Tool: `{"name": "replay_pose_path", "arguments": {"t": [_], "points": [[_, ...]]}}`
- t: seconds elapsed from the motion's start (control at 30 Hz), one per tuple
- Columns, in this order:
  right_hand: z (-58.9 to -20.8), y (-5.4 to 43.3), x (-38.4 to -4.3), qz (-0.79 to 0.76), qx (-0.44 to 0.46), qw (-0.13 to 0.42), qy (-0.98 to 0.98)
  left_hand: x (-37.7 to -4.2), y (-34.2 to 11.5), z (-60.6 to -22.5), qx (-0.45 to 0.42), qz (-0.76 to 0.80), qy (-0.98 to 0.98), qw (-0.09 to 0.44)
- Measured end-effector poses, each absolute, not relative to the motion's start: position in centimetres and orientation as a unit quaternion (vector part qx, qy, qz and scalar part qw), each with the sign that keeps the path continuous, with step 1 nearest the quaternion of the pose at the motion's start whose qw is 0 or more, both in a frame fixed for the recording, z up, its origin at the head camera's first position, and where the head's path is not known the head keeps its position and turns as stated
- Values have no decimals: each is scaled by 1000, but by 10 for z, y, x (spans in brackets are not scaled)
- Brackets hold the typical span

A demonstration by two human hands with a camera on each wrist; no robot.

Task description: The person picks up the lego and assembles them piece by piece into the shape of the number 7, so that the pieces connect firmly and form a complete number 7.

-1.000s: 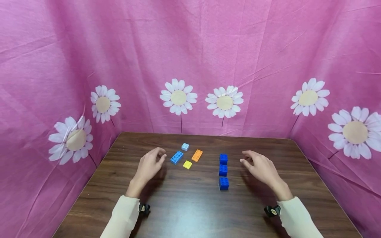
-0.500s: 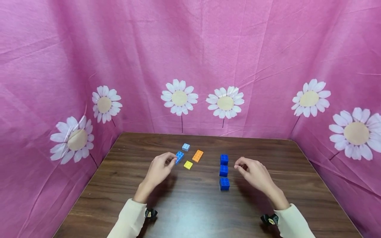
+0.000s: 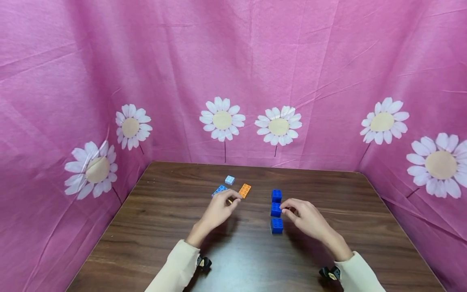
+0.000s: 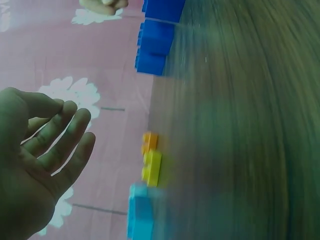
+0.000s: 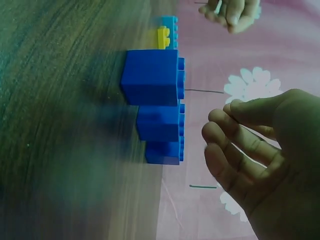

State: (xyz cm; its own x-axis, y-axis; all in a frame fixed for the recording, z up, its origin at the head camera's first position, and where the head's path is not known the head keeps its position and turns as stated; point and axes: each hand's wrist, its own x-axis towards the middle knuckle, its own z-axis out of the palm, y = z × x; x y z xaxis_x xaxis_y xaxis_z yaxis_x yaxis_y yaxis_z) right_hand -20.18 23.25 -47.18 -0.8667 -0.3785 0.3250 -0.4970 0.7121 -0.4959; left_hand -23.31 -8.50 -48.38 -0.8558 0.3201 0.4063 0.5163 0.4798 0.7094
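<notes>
In the head view my left hand [image 3: 219, 209] hovers with loosely bent fingers over the small yellow brick [image 4: 152, 169], mostly hidden beneath it. It holds nothing; the left wrist view shows the hand raised above the bricks. Just beyond lie a longer medium-blue brick [image 3: 219, 189], a small pale-blue brick [image 3: 229, 180] and an orange brick [image 3: 245, 190]. My right hand [image 3: 308, 219], fingers relaxed and holding nothing, overlaps the edge of the middle dark-blue brick [image 3: 275, 209]. That brick stands in a row between a far dark-blue brick [image 3: 276, 196] and a near one [image 3: 276, 226].
All the bricks rest on a brown wood-grain table [image 3: 164, 211]. A pink cloth [image 3: 248, 52] printed with white daisies hangs around its back and sides. Dark bands [image 3: 204, 263] show at both wrists, below cream sleeves.
My left hand has swept right, from left of the medium-blue brick to over the yellow one. The right hand has come left and nearer, up to the dark-blue row. The bricks stay in place.
</notes>
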Motion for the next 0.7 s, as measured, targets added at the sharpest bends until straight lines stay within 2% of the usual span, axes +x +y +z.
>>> {"name": "replay_pose_path", "arguments": {"t": [0.23, 0.47, 0.7], "points": [[-478, 230, -202, 322, 265, 68, -906, -243, -55, -492, -257, -473, -839, 73], [-486, 231, -199, 312, 274, 0, -910, -250, -28, -505, -258, -490, -833, 7], [-495, 231, -201, 257, 298, -3, -919, -255, -6, -511, -264, -494, -828, -33]]}}
